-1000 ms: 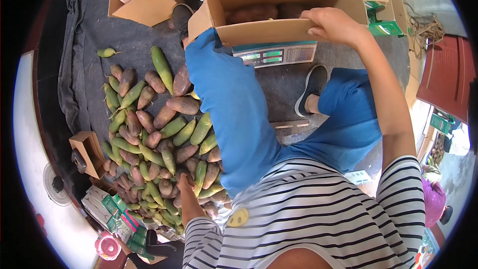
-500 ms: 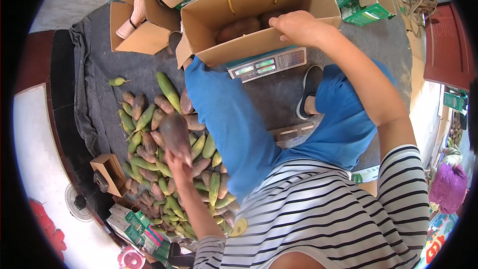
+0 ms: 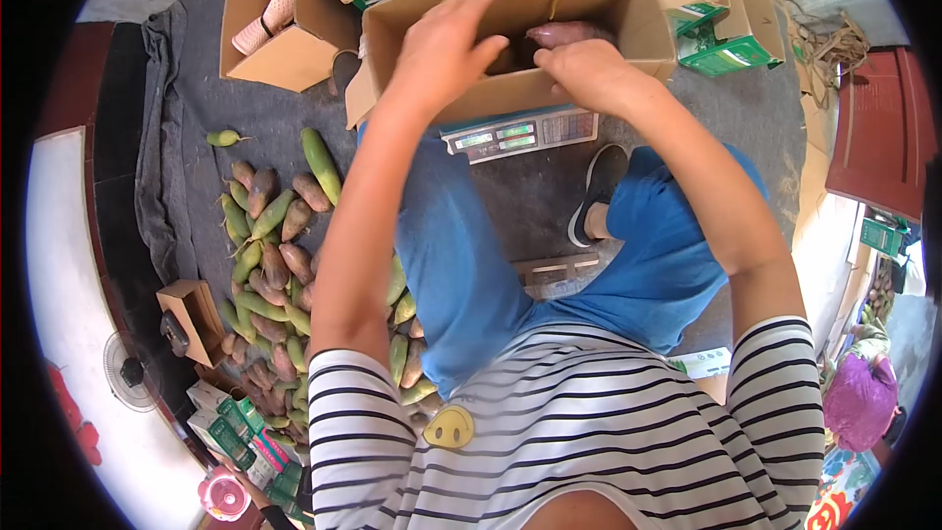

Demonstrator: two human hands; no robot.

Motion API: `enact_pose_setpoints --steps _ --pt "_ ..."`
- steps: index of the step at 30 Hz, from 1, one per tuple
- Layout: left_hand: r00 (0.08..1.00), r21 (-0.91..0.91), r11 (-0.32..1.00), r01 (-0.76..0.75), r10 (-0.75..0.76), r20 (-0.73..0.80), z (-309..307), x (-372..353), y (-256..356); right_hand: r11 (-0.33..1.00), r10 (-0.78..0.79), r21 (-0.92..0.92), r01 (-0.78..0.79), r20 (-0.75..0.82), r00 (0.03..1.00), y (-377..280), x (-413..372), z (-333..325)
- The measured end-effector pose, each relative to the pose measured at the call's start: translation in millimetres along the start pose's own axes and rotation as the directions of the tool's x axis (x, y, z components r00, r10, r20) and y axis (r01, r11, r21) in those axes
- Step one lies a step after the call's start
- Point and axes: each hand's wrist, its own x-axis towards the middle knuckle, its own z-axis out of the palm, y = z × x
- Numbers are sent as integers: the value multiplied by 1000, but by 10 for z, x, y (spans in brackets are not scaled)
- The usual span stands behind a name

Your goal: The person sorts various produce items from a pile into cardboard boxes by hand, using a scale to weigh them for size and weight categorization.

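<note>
While the right hand (image 3: 584, 74) clamps the brown cardboard box (image 3: 500, 98), the splayed left hand (image 3: 442, 49) hovers nine o'clock of a purple oblong root (image 3: 564, 34).

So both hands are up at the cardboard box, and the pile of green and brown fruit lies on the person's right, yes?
Not quite. The head view shows the pile on the person's left, on the dark cloth. The left hand and right hand are indeed at the cardboard box.

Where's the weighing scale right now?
In the head view, upper centre: the scale sits under the cardboard box, its display showing below the near wall, just beyond the shoe.
</note>
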Motion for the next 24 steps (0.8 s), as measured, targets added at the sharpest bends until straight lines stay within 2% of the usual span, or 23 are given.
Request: enact_pose_setpoints --steps 1,3,4,5,6,7,8,9,10,11,12,15,16,17,19,21,24 --pt "998 -13 1000 1 -2 -60 -124 -172 1 1000 -31 -2 31 -57 998 28 -9 8" --pt "945 -384 897 217 -291 -146 -346 -700 -6 994 -107 -8 107 -168 980 102 -23 4" --pt "907 -430 860 275 -381 -182 -373 -973 -126 997 -80 3 80 -88 993 112 4 26" --pt "848 -470 816 338 -480 -223 -331 -1371 -304 972 24 236 18 -173 985 112 -4 111" --pt "766 -502 763 406 -584 -268 -281 -1836 -450 997 -72 -24 70 -96 993 41 -40 -54" --pt "711 -352 747 564 -656 -254 -200 -2305 -545 999 -11 -44 10 -16 1000 52 -28 -24" --pt "629 -392 658 643 -746 -220 -69 -2762 -574 982 -190 -23 189 -156 969 314 18 228" --pt "637 -298 691 659 -723 -269 189 -3316 -704 996 -90 -13 89 -30 995 149 -14 45" --pt "527 -252 545 800 -838 -140 328 -3713 -583 987 -156 22 159 -117 981 71 -38 -27" --pt "504 -112 519 848 -853 -137 465 -4052 -468 976 -194 83 203 -106 975 115 -15 -24" --pt "428 54 425 904 -899 -96 555 -4372 -408 988 16 152 -32 111 994 -49 43 -165" --pt "281 208 240 948 -939 -197 638 -5134 -449 945 -124 279 172 -181 976 132 116 126" --pt "194 247 129 960 -946 -259 561 -5230 -471 946 -61 308 96 -121 991 109 124 108" --pt "110 279 17 960 -940 -323 479 -5303 -542 949 -60 302 90 -108 992 69 128 89" --pt "53 393 -110 913 -923 -382 343 -5574 -795 955 -49 288 70 -79 996 7 103 54" --pt "83 368 -88 926 -901 -426 176 -5669 -1006 955 -68 281 91 -91 994 -23 108 41" --pt "18 330 -84 940 -956 -293 19 -5720 -1314 949 -79 298 99 -77 994 -58 126 15"
